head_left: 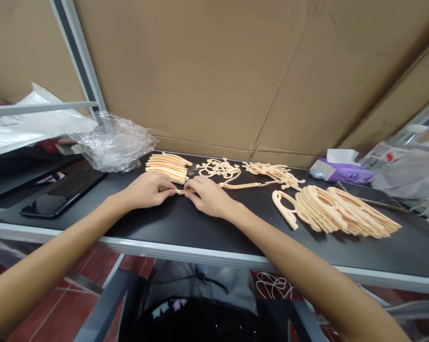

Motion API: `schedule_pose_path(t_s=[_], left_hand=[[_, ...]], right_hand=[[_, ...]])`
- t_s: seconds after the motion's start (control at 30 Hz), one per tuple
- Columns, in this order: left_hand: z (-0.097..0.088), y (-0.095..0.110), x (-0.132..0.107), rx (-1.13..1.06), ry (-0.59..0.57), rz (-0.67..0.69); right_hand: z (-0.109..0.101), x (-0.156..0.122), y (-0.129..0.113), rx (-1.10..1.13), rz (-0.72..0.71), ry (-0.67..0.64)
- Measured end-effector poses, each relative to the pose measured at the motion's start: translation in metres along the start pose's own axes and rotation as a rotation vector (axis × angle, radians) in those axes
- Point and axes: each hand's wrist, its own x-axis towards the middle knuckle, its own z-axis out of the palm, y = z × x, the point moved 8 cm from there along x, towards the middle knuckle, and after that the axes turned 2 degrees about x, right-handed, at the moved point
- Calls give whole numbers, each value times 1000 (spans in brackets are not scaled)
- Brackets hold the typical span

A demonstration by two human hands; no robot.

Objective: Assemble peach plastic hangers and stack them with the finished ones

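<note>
My left hand (pixel 151 188) and my right hand (pixel 208 194) meet over the black table (pixel 157 223). Both pinch a thin cream plastic strip (pixel 184 191) between their fingertips. Just behind the hands lies a neat stack of curved cream strips (pixel 167 166). To the right of that stack lie loose cream hook-shaped pieces (pixel 219 168) and a tangle of small cream parts (pixel 271 172). A fanned row of cream hanger pieces (pixel 337 210) lies at the right.
A dark phone or tablet (pixel 63 192) lies at the table's left. Crumpled clear plastic (pixel 113 142) sits behind it. A purple tissue pack (pixel 340 170) and another phone (pixel 369 194) are at the right. Cardboard (pixel 218 71) walls the back.
</note>
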Motion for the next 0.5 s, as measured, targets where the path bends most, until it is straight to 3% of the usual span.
schedule_pose_path(t_s=[0.2, 0.5], left_hand=[[2, -4, 1, -12, -13, -28], [5, -7, 1, -39, -47, -93]], right_hand=[[0, 0, 4, 20, -14, 67], [4, 3, 10, 43, -7, 69]])
